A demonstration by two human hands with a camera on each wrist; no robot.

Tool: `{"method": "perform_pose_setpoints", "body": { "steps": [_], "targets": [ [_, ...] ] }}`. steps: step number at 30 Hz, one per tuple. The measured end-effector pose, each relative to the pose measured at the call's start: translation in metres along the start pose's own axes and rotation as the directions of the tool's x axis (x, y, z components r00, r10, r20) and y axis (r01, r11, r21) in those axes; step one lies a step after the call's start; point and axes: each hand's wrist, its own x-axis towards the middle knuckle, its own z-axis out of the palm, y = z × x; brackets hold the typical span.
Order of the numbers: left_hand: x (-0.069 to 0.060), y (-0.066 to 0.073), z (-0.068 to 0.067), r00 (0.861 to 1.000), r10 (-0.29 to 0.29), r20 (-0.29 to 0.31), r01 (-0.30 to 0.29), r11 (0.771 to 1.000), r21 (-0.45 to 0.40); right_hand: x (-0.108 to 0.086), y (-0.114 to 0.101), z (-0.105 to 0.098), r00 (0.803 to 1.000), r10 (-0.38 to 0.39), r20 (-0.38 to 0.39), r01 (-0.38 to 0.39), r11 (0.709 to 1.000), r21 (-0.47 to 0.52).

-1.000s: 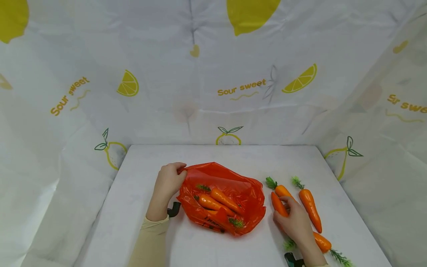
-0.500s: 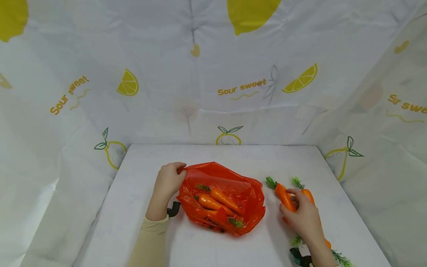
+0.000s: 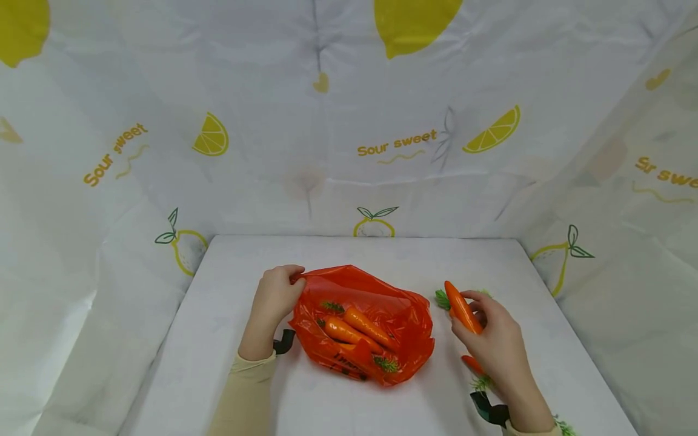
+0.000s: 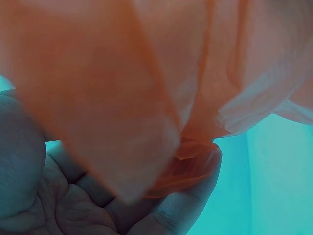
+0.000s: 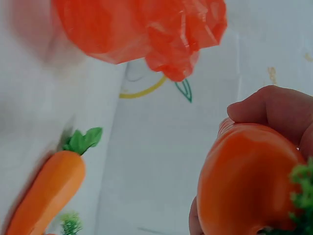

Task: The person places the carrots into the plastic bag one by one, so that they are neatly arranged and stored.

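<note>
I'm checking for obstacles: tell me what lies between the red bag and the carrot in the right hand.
In the head view, another carrot's green top shows between the red bag and the held carrot; otherwise, bare white tabletop.

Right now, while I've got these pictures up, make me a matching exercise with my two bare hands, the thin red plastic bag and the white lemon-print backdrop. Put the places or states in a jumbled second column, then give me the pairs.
Things
1. thin red plastic bag
2. bare left hand
3. white lemon-print backdrop
4. bare right hand

Places or states
A. rising beyond the far edge of the flat white table
B. holding a smooth, tapered orange carrot
C. lying open, with green-topped orange carrots inside
D. gripping the bag's edge

Pairs: 1-C, 2-D, 3-A, 4-B.
</note>
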Motion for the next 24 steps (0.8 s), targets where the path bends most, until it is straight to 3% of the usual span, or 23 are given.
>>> {"method": "perform_pose_setpoints", "body": {
  "steps": [10, 24],
  "targets": [
    [0.0, -0.002, 0.001, 1.0, 0.003, 0.007, -0.003, 1.0, -0.009, 0.002, -0.031, -0.003, 0.997, -0.077, 0.01, 0.077, 0.996, 0.04],
    [0.0, -0.001, 0.0, 1.0, 0.003, 0.003, -0.003, 1.0, -0.017, 0.012, -0.068, 0.011, 0.981, -0.181, 0.076, 0.171, 0.978, 0.119]
  ]
}}
